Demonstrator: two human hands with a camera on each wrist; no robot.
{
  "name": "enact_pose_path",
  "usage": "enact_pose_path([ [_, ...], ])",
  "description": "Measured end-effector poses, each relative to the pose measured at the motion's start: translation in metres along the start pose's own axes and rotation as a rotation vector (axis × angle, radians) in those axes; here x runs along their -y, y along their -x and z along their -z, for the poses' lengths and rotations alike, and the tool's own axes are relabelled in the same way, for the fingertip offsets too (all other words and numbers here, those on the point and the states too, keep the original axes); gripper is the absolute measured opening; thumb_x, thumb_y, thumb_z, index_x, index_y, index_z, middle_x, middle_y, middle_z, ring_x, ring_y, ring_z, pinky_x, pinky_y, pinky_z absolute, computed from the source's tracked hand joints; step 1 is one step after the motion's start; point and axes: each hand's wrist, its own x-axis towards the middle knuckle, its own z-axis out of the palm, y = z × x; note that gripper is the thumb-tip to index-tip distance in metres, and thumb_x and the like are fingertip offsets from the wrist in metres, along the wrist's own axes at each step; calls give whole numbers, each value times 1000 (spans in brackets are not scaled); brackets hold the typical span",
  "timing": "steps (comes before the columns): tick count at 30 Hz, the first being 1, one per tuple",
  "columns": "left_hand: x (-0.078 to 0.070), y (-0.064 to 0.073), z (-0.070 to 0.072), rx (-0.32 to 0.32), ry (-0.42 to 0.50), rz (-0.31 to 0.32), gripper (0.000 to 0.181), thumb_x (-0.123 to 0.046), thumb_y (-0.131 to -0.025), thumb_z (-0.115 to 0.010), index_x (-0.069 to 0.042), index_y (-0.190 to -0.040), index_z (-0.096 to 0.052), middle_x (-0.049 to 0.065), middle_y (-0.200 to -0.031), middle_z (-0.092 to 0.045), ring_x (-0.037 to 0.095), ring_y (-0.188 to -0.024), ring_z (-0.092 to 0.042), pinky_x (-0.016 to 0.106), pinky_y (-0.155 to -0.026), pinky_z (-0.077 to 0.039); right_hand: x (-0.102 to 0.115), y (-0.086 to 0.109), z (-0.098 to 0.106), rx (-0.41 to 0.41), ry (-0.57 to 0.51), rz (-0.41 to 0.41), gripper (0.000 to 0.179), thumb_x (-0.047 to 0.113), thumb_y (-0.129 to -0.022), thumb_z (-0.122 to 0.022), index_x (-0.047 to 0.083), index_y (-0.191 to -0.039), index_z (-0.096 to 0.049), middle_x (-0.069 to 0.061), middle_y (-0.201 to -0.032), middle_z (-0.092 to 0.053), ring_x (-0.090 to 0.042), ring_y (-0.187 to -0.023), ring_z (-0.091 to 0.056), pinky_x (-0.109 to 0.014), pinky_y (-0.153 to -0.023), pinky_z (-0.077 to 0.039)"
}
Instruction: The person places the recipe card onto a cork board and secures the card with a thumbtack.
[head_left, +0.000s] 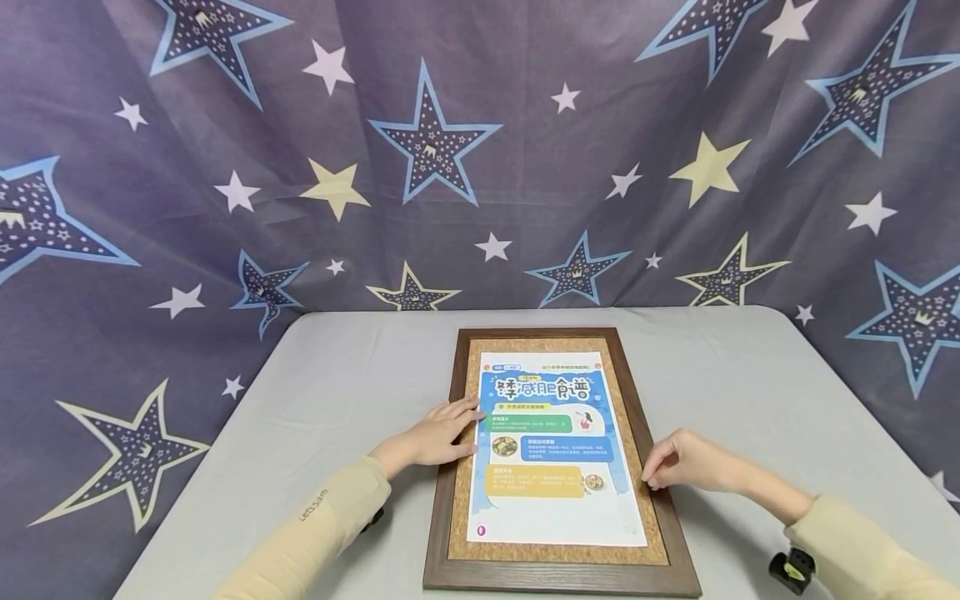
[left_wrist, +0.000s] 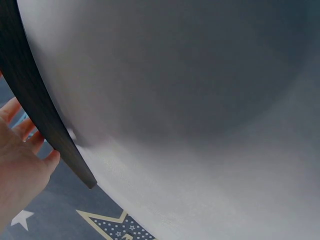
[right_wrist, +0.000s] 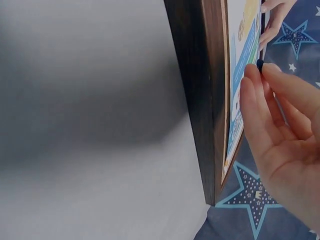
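A printed poster with a blue top lies on a cork board in a brown wooden frame. My left hand rests on the frame's left side, fingers stretched to the poster's left edge. In the left wrist view that hand shows partly behind the frame edge. My right hand is over the frame's right side, beside the poster's lower right edge. In the right wrist view its thumb and fingertips pinch a small dark pin-like thing; its lower part is hidden.
The board lies on a table with a pale grey cloth. Behind and beside the table hangs a purple-grey curtain with stars. Small orange dots mark the poster's top corners. A black band is on the right wrist.
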Motion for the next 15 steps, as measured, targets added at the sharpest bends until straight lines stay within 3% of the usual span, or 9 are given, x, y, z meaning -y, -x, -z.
enact_pose_path([
  [8,0,0,0,2,-7,4,56,-39,-91,-44,-9,-137,-32,13,-145,-18,28,-133,-13,47,-106,-12,4,-2,-11,48,-39,47,5,-3,-72,-64,-6,-76,-67,-6,-71,-64,-5,-61,-59,-25,-55,-51],
  [15,-1,0,1,-1,3,2,56,-39,-91,-44,-8,-136,-33,13,-145,-18,29,-133,-13,48,-106,-12,6,-4,-17,79,-87,20,7,-4,-71,-65,-8,-76,-66,-8,-73,-66,-3,-62,-58,-25,-56,-51],
])
